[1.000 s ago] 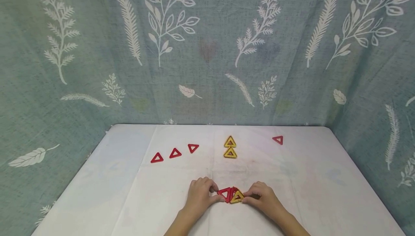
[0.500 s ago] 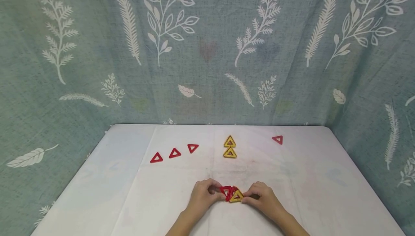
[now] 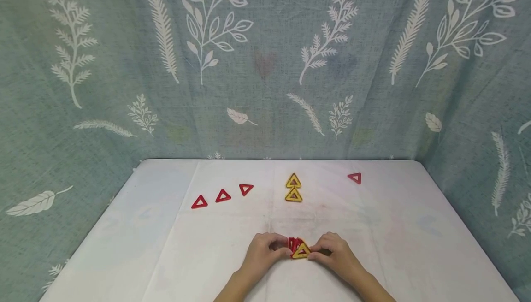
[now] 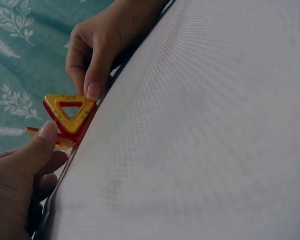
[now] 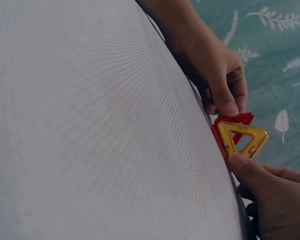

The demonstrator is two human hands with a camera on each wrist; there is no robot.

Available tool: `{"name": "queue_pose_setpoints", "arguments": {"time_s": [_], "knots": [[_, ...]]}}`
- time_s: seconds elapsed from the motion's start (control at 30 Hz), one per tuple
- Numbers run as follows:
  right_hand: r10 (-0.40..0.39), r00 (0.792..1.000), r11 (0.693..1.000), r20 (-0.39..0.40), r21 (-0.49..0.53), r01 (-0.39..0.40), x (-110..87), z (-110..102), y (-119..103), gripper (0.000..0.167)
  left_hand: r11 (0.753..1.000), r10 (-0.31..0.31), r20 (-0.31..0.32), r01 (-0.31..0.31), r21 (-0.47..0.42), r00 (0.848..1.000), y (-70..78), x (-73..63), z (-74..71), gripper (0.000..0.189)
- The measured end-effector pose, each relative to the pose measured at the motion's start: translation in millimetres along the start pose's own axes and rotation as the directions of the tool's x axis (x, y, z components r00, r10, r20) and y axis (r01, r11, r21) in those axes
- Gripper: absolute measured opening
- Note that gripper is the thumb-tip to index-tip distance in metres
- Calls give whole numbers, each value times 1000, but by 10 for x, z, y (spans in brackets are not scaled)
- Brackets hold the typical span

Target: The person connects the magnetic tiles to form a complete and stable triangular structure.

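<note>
Near the table's front, my left hand pinches a red triangular magnetic tile between thumb and fingers. That tile stands tilted up, seen almost edge-on in the head view. Against its right side is a yellow triangular magnetic tile, leaning upright with more red behind it. My right hand pinches the lower right corner of the yellow tile, thumb in front. In the left wrist view, the right thumb presses a corner of the yellow tile. The rear of the cluster is hidden.
On the white table, red triangular tiles lie in a loose row at the back left. Two yellow triangles lie point to base at the back middle. Another red triangle is farther right. A patterned curtain hangs behind.
My left hand has moved slightly right, tilting its red tile up from a flatter lie until it shows nearly edge-on beside the yellow one. My right hand has stayed almost still.
</note>
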State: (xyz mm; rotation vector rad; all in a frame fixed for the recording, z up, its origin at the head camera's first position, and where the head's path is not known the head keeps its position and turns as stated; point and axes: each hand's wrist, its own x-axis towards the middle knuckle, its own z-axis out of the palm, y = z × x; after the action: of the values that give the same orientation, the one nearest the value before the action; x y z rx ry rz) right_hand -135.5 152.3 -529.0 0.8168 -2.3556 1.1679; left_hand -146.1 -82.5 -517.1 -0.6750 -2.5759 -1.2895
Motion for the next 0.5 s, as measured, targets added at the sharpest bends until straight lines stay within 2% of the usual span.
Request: {"name": "queue_pose_setpoints", "arguments": {"time_s": [0.17,0.27,0.4,0.5], "knots": [[-43,999,999,-17,-3,43,7,5,-9,15,995,102,-18,-102,21,995,-9,-1,12,27],[-52,998,999,-19,-7,51,12,9,-22,16,989,141,-34,-140,42,989,-15,-7,21,27],[-40,999,999,-13,-19,39,14,11,-40,15,977,172,-56,-163,140,984,-10,-24,15,26],[-40,999,999,-19,-38,39,17,14,-51,15,963,174,-22,-165,214,985,4,-32,0,24]]}}
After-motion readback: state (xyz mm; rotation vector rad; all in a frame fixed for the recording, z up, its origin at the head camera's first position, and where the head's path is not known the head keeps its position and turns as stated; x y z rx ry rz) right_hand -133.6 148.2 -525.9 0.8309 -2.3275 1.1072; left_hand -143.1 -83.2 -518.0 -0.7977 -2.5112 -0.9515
